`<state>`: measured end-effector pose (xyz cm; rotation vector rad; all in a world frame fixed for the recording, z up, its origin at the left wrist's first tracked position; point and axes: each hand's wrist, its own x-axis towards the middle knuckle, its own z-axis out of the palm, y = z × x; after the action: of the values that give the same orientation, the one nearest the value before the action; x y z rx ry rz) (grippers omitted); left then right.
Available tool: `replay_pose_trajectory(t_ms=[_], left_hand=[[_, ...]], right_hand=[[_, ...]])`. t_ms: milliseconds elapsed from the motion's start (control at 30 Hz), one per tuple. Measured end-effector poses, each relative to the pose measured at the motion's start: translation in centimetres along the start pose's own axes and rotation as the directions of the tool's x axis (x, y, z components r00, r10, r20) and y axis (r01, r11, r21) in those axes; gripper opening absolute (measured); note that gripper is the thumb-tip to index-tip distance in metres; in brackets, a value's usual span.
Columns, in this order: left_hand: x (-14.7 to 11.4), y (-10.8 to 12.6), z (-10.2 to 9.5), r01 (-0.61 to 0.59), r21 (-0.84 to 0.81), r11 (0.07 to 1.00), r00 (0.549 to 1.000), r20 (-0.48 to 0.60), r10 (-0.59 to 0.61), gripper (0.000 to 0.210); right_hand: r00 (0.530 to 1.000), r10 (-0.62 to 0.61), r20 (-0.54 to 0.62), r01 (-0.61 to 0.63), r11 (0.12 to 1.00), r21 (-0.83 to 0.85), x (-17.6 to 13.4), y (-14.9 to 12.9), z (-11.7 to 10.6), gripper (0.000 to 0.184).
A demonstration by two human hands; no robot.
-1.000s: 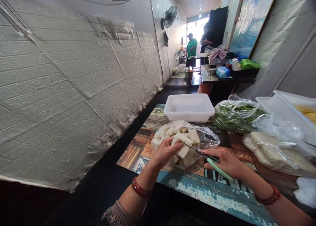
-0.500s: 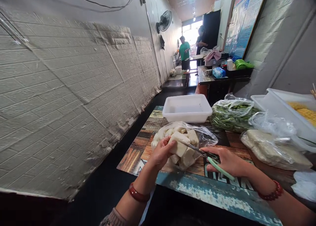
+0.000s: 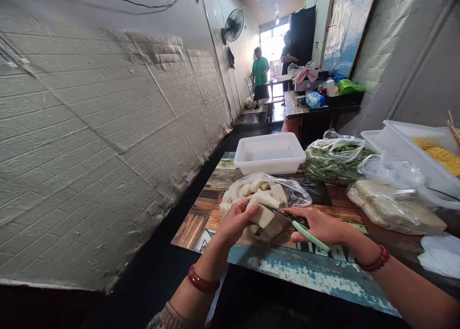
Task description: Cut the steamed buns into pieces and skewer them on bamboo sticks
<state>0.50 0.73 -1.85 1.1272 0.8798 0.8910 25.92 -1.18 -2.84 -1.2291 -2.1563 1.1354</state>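
Note:
My left hand is closed around a pale block of tofu, thumb on its near side, over an open plastic bag of similar pieces. In my right hand is a pair of scissors with light green handles. The dark blades point left and meet the upper part of the block; where the tips end is hard to make out. One handle loop hangs below my right fingers.
A white plastic tub stands behind the bag. To the right are a bag of green pods, a wrapped pale slab pack and a clear bin with corn. Two people stand far back, near another table.
My right hand has shifted left with the scissors, closer to my left hand and further across the tofu. The whole view has moved slightly.

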Motion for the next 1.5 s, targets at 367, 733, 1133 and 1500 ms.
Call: replay_pose_trajectory(t_ms=[367,733,1133,1500], left_hand=[[0.9,-0.5,0.3,-0.013,0.065,0.998,0.992,-0.122,0.021,0.047],[1.0,-0.3,0.3,-0.006,0.123,0.992,0.995,-0.098,0.018,0.044],[1.2,-0.2,0.0,-0.014,0.14,0.99,0.997,-0.077,0.025,0.048],[1.4,0.0,-0.4,0.009,0.138,0.99,0.995,-0.101,0.005,0.043]], right_hand=[[0.998,0.036,-0.047,-0.036,0.999,-0.005,0.1,-0.1,0.6,0.068],[0.993,-0.008,-0.118,0.014,0.999,0.05,-0.1,0.2,1.2,0.054],[0.995,0.07,-0.068,-0.064,0.995,0.075,0.4,-0.5,1.4,0.066],[0.99,-0.083,-0.112,0.096,0.988,0.124,1.0,0.4,2.2,0.044]])
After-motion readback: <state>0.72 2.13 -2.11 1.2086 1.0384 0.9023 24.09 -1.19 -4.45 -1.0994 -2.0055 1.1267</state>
